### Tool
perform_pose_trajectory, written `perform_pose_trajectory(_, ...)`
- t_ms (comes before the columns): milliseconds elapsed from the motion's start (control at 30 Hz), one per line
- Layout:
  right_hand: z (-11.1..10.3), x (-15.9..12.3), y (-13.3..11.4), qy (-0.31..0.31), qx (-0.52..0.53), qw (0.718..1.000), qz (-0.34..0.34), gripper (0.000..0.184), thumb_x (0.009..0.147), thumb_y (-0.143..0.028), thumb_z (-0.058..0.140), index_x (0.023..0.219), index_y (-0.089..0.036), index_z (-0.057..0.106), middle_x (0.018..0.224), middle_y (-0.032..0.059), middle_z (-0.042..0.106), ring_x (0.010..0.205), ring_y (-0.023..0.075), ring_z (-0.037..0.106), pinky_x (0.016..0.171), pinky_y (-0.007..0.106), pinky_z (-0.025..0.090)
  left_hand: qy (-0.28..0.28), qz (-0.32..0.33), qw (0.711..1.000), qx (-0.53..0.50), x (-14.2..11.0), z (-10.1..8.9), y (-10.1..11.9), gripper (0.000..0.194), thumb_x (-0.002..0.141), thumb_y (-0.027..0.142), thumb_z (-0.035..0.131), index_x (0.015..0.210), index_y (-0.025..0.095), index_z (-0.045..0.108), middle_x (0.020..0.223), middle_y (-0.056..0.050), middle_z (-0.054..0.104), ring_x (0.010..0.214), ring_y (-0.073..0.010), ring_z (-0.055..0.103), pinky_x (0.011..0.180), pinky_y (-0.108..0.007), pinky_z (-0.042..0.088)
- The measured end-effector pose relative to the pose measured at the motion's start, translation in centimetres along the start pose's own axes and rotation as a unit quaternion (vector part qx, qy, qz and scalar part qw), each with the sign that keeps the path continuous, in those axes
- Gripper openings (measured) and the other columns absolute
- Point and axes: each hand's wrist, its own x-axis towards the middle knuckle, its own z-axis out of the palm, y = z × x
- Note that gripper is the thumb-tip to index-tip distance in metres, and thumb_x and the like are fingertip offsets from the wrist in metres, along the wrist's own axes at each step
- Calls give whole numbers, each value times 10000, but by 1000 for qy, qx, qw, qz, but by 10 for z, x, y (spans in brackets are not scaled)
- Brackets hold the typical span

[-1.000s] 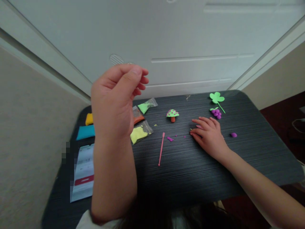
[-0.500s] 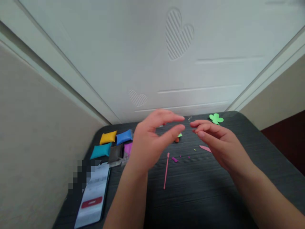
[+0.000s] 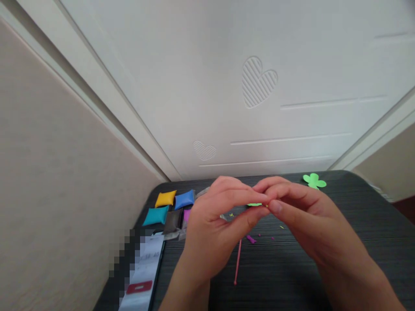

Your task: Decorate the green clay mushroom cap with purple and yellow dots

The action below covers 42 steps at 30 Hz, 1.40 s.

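My left hand [image 3: 220, 220] and my right hand [image 3: 301, 211] meet above the table, their fingertips touching. Thumb and fingers are pinched on both sides, and a tiny yellow bit of clay [image 3: 267, 206] peeks out where they join. Most of whatever lies between the tips is hidden. Just behind them shows a sliver of the mushroom's green clay cap [image 3: 254, 204]. Below my left hand lies a thin pink modelling tool [image 3: 237, 263], its upper end covered. Purple clay scraps [image 3: 251, 239] and a small yellow crumb [image 3: 282, 227] rest on the tabletop under the hands.
Clay packets in yellow [image 3: 165, 198], blue [image 3: 184, 199], teal [image 3: 155, 215] and black [image 3: 173, 221] lie at the left. A phone [image 3: 142, 276] is in front of them. A green clay clover [image 3: 314, 180] lies at the back right. Behind the dark table [image 3: 275, 276] stands a white panel [image 3: 162, 86].
My left hand has come down and right to meet my right hand, which has lifted off the table and now pinches. The view has tilted upward.
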Motion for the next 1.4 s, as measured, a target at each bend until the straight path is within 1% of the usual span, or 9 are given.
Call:
perform_pose_trajectory(267,-5,-7,-5,17,-127,990,-57,270,822,-165,519,1015,-316,633,1094,-19,610,1060,114,535,877,189,462,45,84,980,177,-2,-2,0,418,643,30,654,965,296,650,844,9,638,824,-170,538,765,-337,438)
perform_pose_trajectory(367,-7,-8,-7,17,-129,990,-49,264,821,-189,520,1014,-331,632,1115,-18,613,1065,143,548,866,237,486,70,98,975,185,-2,0,-1,439,644,11,643,971,305,646,845,20,636,820,-164,531,772,-336,431)
perform_pose_trajectory(467,-9,-7,-7,27,-117,992,-48,257,825,-199,517,1016,-333,626,1104,-32,623,1039,130,566,852,221,493,80,33,992,88,-1,4,-2,332,691,29,615,903,279,665,797,21,632,795,-140,533,738,-293,422)
perform_pose_trajectory(567,-10,-8,-7,53,-144,986,-63,248,824,-193,521,1003,-328,627,1083,-51,631,1029,98,563,843,157,479,68,-72,988,-116,0,6,-5,193,756,112,578,832,261,673,725,13,606,773,-130,524,727,-272,412)
perform_pose_trajectory(667,-7,-9,-8,82,-199,973,-86,217,821,-198,529,975,-309,633,1060,-46,633,1040,89,546,847,122,458,14,-181,932,-313,1,6,-8,84,760,208,587,772,229,667,707,7,569,744,-124,509,731,-272,406)
perform_pose_trajectory(800,-4,-12,-10,99,-257,955,-110,189,818,-196,533,950,-293,627,1029,-42,625,1025,88,539,855,114,439,-11,-264,852,-451,3,5,-9,68,729,251,614,697,197,638,668,12,525,714,-108,486,725,-259,397)
perform_pose_trajectory(1000,-3,-12,-10,110,-291,942,-126,182,815,-200,532,946,-294,617,1036,-34,609,1022,114,532,860,172,437,-32,-312,792,-523,3,8,-12,81,744,241,594,751,197,662,681,6,536,716,-86,494,724,-230,408)
perform_pose_trajectory(1200,0,-12,-10,129,-315,931,-131,169,816,-214,529,927,-304,619,1026,-27,609,995,143,541,856,239,437,-30,-332,784,-524,3,10,-13,44,708,230,629,730,209,661,659,6,536,697,-92,495,714,-235,422)
perform_pose_trajectory(1400,-2,-12,-11,106,-317,934,-127,170,807,-200,541,923,-297,618,1024,-40,603,998,120,532,849,196,428,-56,-332,772,-539,5,11,-11,46,682,210,658,679,191,616,660,16,519,696,-89,488,711,-226,409)
